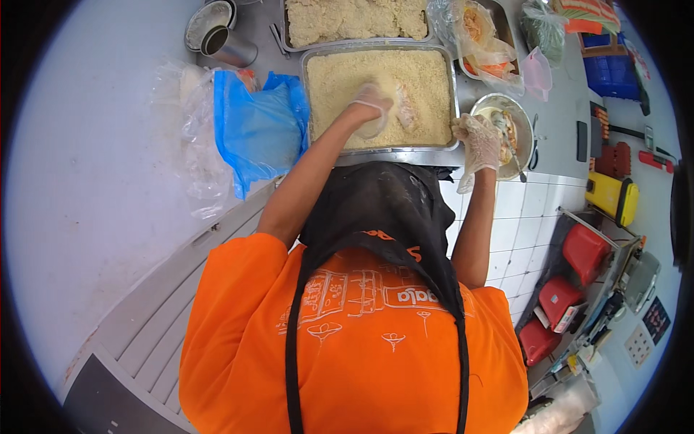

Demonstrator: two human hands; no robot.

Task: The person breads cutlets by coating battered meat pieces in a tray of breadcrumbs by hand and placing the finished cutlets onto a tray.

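My left hand (373, 106), in a clear plastic glove, is blurred over the metal tray (379, 147) of pale breadcrumbs. Just right of it a pale piece of food (405, 107), partly coated, lies in the crumbs. My gloved right hand (478, 138), its glove smeared with batter, is at the left rim of a round metal bowl (527, 116). In the bowl are battered pieces (507, 135) and a metal utensil with its handle over the near rim. Whether either hand holds anything is unclear.
Behind stands another metal tray (358, 44) of crumb-coated food. Left are a blue plastic bag (260, 127), a metal cup (230, 48) and a round container (209, 24). Right are a tray with bagged food (490, 46), a pink plastic jug (538, 76) and scissors (534, 154).
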